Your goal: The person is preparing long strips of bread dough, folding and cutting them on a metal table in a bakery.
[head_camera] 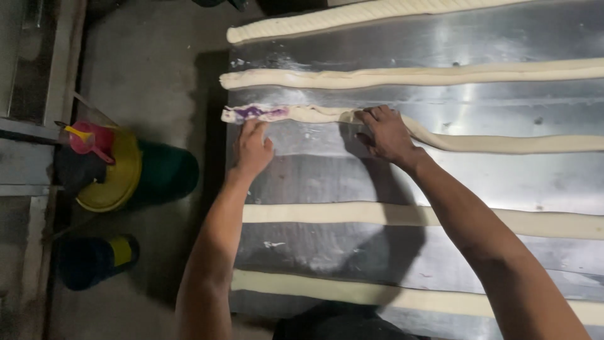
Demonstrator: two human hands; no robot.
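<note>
A long rope of pale dough [503, 143] lies across a shiny metal table [352, 170]. Its left end [255, 113] is open and shows purple filling. My left hand [251, 150] rests flat on the table with its fingertips touching that purple end. My right hand [385, 133] presses on the same rope a little further right, fingers curled over the dough. Neither hand lifts anything.
Two more dough ropes [402, 75] lie beyond and two flat strips [390, 215] lie nearer me. The table's left edge runs by my left arm. On the floor to the left stand a green bucket with a yellow lid [135, 173] and a dark container [94, 259].
</note>
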